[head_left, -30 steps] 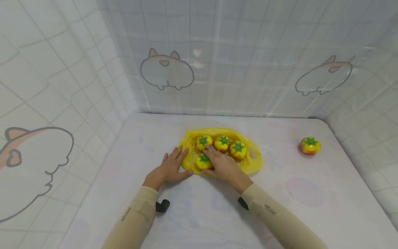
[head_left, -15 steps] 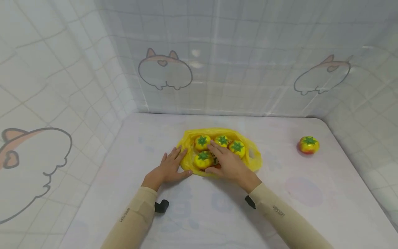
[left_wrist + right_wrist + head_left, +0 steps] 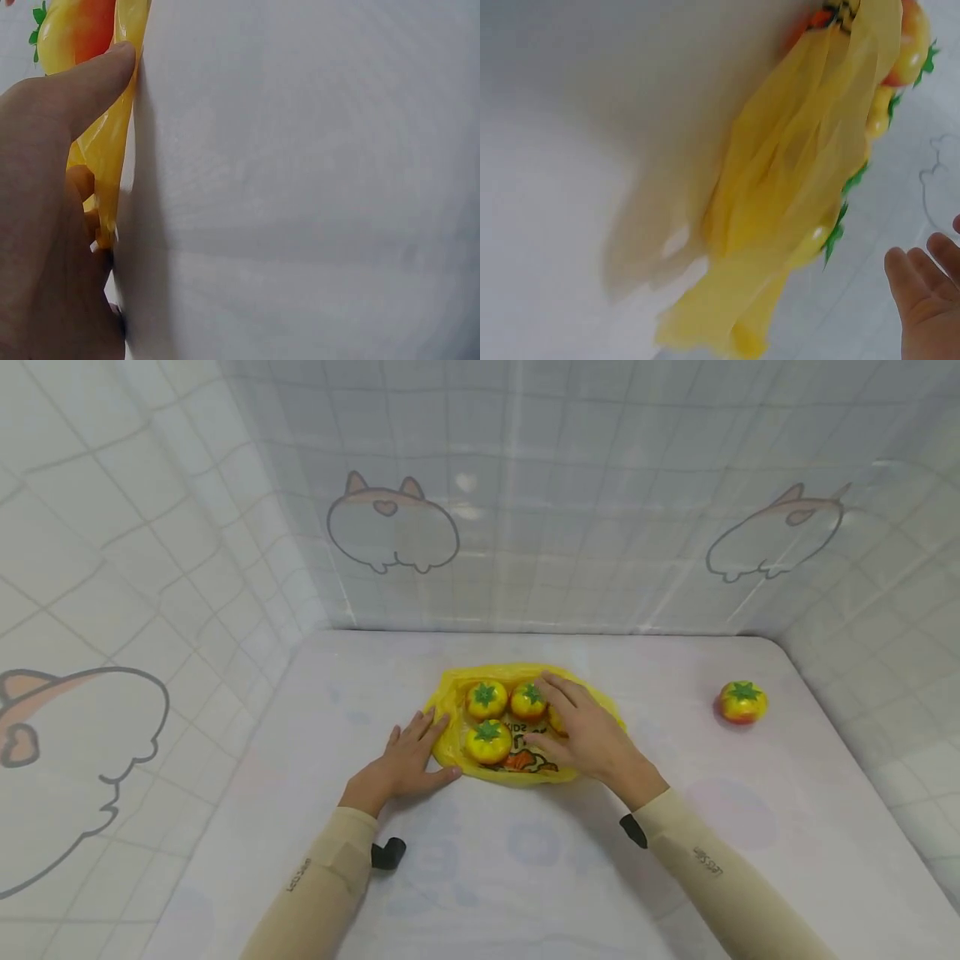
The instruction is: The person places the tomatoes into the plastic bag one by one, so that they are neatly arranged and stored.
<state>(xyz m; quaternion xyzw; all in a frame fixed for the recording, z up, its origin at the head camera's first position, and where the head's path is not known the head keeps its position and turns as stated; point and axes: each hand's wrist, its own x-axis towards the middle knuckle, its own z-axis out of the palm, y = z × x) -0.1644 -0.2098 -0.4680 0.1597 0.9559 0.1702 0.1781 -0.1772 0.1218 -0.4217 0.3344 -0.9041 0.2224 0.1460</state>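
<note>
A yellow plastic bag (image 3: 450, 747) lies spread on the table with its mouth gaping. Inside sit several yellow-red fruits with green star-shaped tops, among them a front-left fruit (image 3: 489, 742), a back-left fruit (image 3: 487, 701) and a back-middle fruit (image 3: 528, 702). My left hand (image 3: 405, 764) rests at the bag's left edge, fingers spread; its thumb (image 3: 101, 75) touches the yellow plastic in the left wrist view. Over the bag's right part hovers my right hand (image 3: 592, 739), fingers extended, largely covering another fruit (image 3: 555, 720). In the right wrist view its fingers (image 3: 919, 277) are apart from the bag.
One more matching fruit (image 3: 741, 702) stands alone on the white table (image 3: 480, 877), far right of the bag. Pale tiled-pattern curtains (image 3: 585, 527) with animal drawings enclose the back and sides.
My right hand has moved right, off the front-left fruit and over the rightmost one. This uncovers printing on the bag's inside. My left hand keeps its place.
</note>
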